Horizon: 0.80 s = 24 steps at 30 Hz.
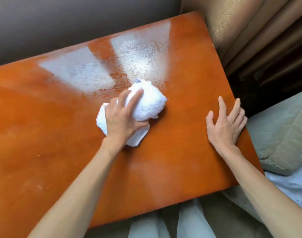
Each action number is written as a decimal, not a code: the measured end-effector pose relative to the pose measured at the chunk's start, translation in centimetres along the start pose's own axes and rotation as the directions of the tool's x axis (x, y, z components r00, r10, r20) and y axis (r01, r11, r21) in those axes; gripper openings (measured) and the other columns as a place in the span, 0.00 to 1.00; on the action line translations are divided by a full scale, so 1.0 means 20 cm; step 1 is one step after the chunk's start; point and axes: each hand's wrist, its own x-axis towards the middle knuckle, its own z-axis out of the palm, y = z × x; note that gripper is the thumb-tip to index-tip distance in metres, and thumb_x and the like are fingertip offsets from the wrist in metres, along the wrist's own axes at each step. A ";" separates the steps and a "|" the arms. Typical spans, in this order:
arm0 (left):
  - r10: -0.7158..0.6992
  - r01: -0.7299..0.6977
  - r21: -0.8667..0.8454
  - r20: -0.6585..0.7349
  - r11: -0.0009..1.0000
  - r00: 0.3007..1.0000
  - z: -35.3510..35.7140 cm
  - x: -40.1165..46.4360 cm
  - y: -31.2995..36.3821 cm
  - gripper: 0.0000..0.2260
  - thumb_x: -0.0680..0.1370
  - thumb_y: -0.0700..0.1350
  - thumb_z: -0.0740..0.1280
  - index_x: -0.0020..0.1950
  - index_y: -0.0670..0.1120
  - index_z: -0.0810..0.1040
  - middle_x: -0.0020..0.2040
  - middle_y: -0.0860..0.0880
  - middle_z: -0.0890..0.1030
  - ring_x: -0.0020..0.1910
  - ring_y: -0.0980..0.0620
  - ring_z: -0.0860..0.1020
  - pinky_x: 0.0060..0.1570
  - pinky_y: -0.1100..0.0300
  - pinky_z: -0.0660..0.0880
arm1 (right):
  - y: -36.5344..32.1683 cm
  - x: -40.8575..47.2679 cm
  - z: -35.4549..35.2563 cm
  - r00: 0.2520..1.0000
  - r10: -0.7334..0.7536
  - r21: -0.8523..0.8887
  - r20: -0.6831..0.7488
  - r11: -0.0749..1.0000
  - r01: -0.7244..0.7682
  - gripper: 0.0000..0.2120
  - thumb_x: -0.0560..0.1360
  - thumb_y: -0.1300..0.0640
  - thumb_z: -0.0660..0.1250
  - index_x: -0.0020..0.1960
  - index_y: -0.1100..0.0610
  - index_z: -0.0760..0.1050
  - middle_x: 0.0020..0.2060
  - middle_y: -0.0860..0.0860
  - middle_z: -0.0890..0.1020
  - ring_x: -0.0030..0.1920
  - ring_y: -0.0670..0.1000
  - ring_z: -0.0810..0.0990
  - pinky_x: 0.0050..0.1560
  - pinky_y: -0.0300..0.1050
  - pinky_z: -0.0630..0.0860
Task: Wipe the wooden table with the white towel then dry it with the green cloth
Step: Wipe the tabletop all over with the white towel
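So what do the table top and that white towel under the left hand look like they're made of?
The table looks like wood under a smooth orange-brown lacquer, since its far part mirrors bright light; solid wood or veneer cannot be told. The white towel, bunched under the left hand, looks like looped terry, probably cotton: its surface is nubbly and matte.

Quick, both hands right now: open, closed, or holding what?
Left hand: gripping the bunched white terry towel on the orange-brown wooden table.
Right hand: open, fingers straight, flat on the table's right edge.
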 end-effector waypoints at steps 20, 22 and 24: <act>0.156 -0.164 -0.136 -0.071 0.977 0.985 0.06 -0.57 0.29 0.36 0.66 0.58 0.73 0.73 0.55 0.70 0.69 0.45 0.71 0.54 0.37 0.75 0.54 0.44 0.70 | -0.01 0.00 0.00 0.993 0.025 0.065 -0.118 0.998 -0.018 0.24 0.81 0.46 0.55 0.77 0.45 0.63 0.78 0.59 0.60 0.75 0.64 0.61 0.75 0.63 0.55; 0.275 -0.276 -0.114 -0.019 0.954 0.961 0.06 -0.72 0.33 0.37 0.67 0.61 0.74 0.74 0.57 0.68 0.70 0.46 0.69 0.55 0.39 0.73 0.55 0.44 0.70 | -0.01 0.00 0.00 0.992 0.024 0.064 -0.124 0.998 -0.016 0.24 0.81 0.46 0.55 0.77 0.46 0.63 0.78 0.59 0.60 0.75 0.63 0.61 0.75 0.63 0.56; 0.367 -0.362 -0.094 0.034 0.927 0.930 0.05 -0.76 0.31 0.40 0.64 0.62 0.75 0.74 0.59 0.67 0.70 0.48 0.69 0.56 0.40 0.72 0.55 0.45 0.71 | -0.01 0.00 0.00 0.992 0.024 0.067 -0.123 0.998 -0.016 0.24 0.81 0.46 0.54 0.77 0.46 0.63 0.78 0.59 0.60 0.75 0.63 0.61 0.75 0.63 0.55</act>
